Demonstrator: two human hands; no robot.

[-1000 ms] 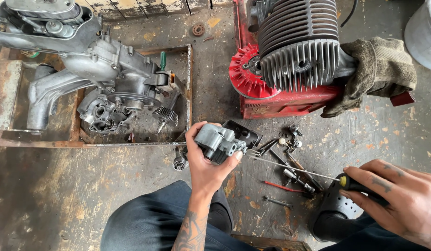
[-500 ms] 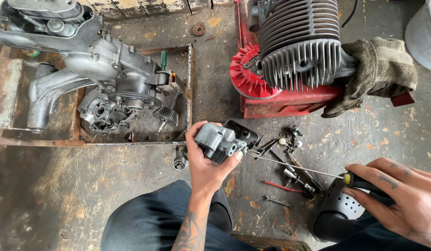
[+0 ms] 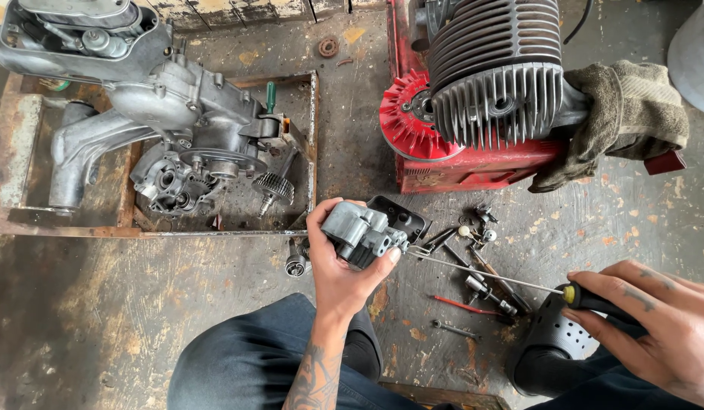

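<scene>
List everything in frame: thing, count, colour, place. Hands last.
carburetor: 1, grey metal, centre, in the left hand
screwdriver: 1, black and yellow handle, long steel shaft, tip at the carburetor
engine case: 1, silver, upper left, inside a rusty frame
finned cylinder: 1, dark grey, top centre
red engine housing: 1, red, under the cylinder
rag: 1, olive, upper right
loose small parts and tools: several, metal, one red-handled, floor right of centre
black plate: 1, behind the carburetor
black shoe: 1, lower right
left hand: grips the carburetor
right hand: grips the screwdriver handle
</scene>
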